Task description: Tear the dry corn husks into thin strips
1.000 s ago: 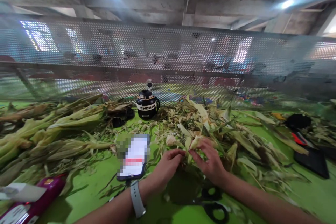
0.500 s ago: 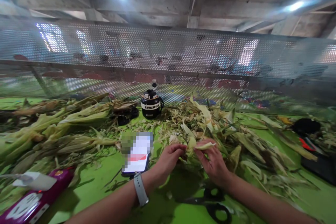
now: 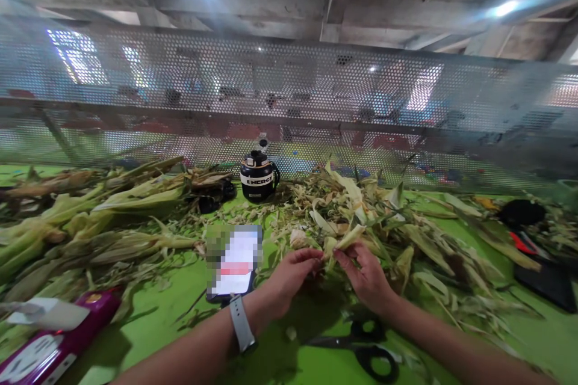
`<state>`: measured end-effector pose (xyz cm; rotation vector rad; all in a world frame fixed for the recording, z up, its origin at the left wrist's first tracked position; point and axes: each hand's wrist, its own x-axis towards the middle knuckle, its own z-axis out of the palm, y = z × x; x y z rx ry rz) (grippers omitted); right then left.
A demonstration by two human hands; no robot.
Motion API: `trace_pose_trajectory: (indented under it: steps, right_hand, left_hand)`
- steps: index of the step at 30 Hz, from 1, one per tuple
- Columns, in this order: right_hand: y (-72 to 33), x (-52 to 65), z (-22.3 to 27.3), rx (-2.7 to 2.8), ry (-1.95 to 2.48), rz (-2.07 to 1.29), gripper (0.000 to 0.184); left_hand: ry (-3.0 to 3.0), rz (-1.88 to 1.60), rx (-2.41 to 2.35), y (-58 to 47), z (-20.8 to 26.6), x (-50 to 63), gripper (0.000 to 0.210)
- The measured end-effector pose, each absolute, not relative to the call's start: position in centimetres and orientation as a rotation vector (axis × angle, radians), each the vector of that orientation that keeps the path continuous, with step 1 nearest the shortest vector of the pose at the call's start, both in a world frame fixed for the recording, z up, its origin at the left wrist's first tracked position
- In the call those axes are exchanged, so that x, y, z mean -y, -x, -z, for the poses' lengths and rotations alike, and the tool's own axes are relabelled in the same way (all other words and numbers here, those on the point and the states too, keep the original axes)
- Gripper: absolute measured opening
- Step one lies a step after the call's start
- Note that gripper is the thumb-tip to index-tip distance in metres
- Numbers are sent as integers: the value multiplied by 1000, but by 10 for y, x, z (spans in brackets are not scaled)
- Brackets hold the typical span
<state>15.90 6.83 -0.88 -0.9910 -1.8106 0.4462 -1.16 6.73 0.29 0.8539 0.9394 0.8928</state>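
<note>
A pale yellow-green corn husk (image 3: 351, 237) is pinched between my two hands above the green table. My left hand (image 3: 295, 271), with a grey watch band on its wrist, closes finger and thumb on the husk's left end. On the right side, my right hand (image 3: 365, 272) grips the same husk, which sticks up past its fingers. Behind the hands spreads a heap of shredded husks (image 3: 334, 204). Black scissors (image 3: 350, 343) lie on the table just below the hands. A phone (image 3: 235, 261) with a lit, blurred screen rests left of my left hand.
Long whole husks (image 3: 112, 210) are piled at the left. A black jug (image 3: 257, 177) stands at the back before a perforated metal screen (image 3: 289, 102). A purple power strip (image 3: 54, 337) sits front left, and a dark tablet-like object (image 3: 546, 286) lies far right.
The husk's free end by my right hand has tilted upward, and the right fingers have turned with it. Both hands keep hold. The view has shifted slightly.
</note>
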Motion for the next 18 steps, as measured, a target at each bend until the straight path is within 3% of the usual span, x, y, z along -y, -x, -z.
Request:
trace_pose_trajectory:
  steps: [5,18]
  right_hand:
    - [-157,-64,10,1806,979,-481,12]
    - [-156,-62,4,1765,1063,-409,14]
  left_hand:
    - [-973,-1030,-864,9,0,-67,31]
    - [-1234,-1125,-986,10,2,-68,16]
